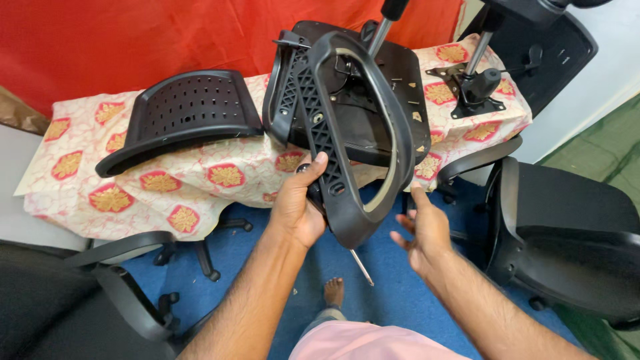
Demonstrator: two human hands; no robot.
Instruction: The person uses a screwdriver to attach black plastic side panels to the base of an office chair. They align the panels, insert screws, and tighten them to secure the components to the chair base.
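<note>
My left hand (pixel 301 203) grips the lower part of a black plastic chair armrest loop (pixel 347 133), whose ribbed side faces me. The armrest is attached to an upturned black seat pan (pixel 393 73) lying on the cloth-covered table (pixel 167 180). A thin metal screwdriver shaft (pixel 362 267) pokes down from below the armrest, between my hands. My right hand (pixel 423 230) hovers open just right of the armrest's lower end, fingers spread, touching nothing I can make out.
A perforated black backrest (pixel 183 110) lies on the table's left. A chair mechanism with gas lift (pixel 477 83) stands at the right end. Office chairs stand at right (pixel 567 233) and lower left (pixel 80 293). My bare foot (pixel 333 291) rests on blue floor.
</note>
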